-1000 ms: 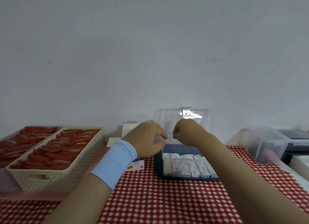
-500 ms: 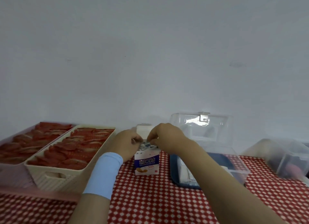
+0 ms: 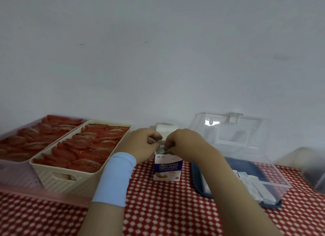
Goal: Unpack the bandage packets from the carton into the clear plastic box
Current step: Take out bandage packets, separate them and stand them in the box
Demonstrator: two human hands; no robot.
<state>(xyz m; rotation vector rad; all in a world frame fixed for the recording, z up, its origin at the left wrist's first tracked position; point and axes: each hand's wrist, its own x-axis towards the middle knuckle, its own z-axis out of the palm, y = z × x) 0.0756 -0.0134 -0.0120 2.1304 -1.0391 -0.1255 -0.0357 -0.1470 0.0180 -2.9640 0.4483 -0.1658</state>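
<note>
On the red-checked bench [image 3: 158, 209] the small white-and-blue cardboard carton [image 3: 167, 169] stands upright. Left of the carton sits the cream perforated plastic basket [image 3: 58, 176]. Right of the carton is the clear plastic box [image 3: 274, 193], with white paper packets [image 3: 253, 184] inside.

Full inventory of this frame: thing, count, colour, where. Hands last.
carton: 1, white and blue, upright on the cloth, centre
bandage packets: count unclear, white, a row in the box; more at the carton's mouth
clear plastic box: 1, clear with dark blue base, lid open, right of the carton
cream basket: 1, left of the carton
pink tray: 1, far left
red packs: many, filling basket and tray
white box: 1, behind the hands
clear tub: 1, far right, blurred
tablecloth: 1, red-white check
wristband: 1, light blue, left wrist
left hand: pinching packets at the carton's mouth
right hand: likewise
</note>
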